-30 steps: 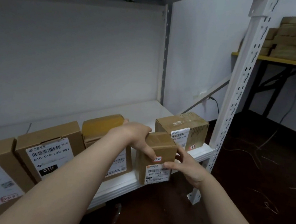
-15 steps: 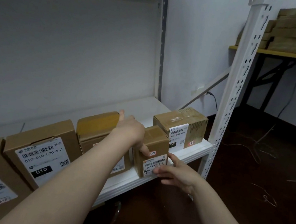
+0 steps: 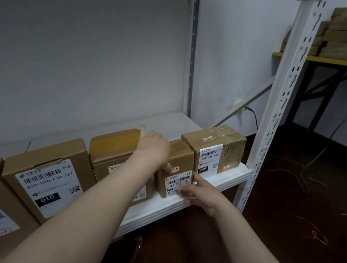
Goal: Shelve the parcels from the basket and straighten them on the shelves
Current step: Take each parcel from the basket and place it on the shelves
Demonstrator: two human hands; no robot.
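Small parcel (image 3: 177, 170) stood upright at the front edge of the white shelf (image 3: 182, 205), between a taller parcel (image 3: 112, 150) on its left and a cube parcel (image 3: 213, 150) on its right. Left hand (image 3: 153, 148) lay flat over its top, fingers extended, thumb on the front face; nothing gripped. Right hand (image 3: 200, 194) pressed loosely spread fingertips against the label, also no grasp. Risk: uneven pushing could skew the parcel or nudge its neighbours; sitting at the lip, it could tip off forwards.
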